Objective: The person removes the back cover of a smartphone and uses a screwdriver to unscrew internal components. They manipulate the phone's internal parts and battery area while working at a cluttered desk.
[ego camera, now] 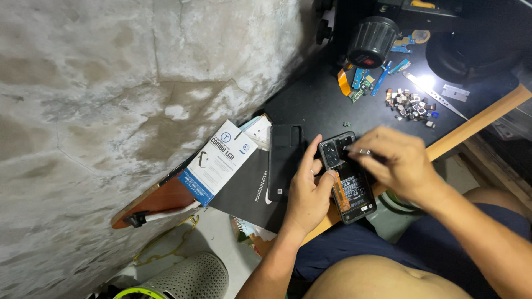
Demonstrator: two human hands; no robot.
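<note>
step in hand, as judged: work on the camera end of the opened black smartphone with its back cover off [349,182], which lies at the near edge of the black work mat [316,105], at 6 o'clock on it. the left hand [307,194] is clasped round the phone's left side, thumb laid on the frame. the right hand [402,163] is pinched on a thin metal tool [361,150] whose tip sits at the camera block. any further move there calls for a steady clamp and light pressure at the tip.

the phone shows a dark battery, an orange flex strip along its left side and a bare camera cluster at the top.

at 9 o'clock lies the removed black back cover [284,160] on a black notebook [246,191], beside a white and blue box [217,161]. at 1 o'clock sits a heap of small camera modules [411,106], with blue and orange flex parts [363,77] at 12.
</note>
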